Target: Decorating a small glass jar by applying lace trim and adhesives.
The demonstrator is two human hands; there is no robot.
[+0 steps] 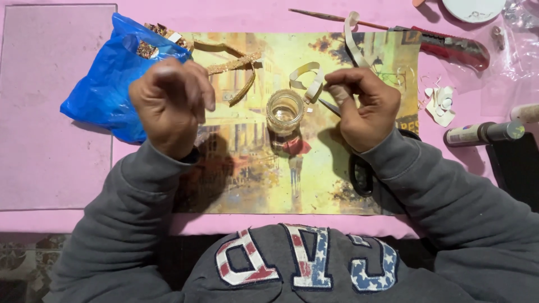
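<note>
While grey sleeves frame the near edge, black scissors (361, 171) lie on the painted mat (252, 185) under the right wrist. The right hand (362, 109) pinches a cream ribbon strip (310, 78) in closed fingers, just right of the small glass jar (284, 110). The left hand (168, 104) hovers curled, seemingly empty, before the blue plastic bag (106, 84).

A crumpled blue plastic bag (115, 73) lies at the upper left of the frame, glittery gold scraps showing at its open top edge. At the right edge, a cylindrical tube (483, 133) lies on its side, its pale label wrapped around the left end. Clear plastic wrapping (519, 39) sits crinkled in the upper right corner.
</note>
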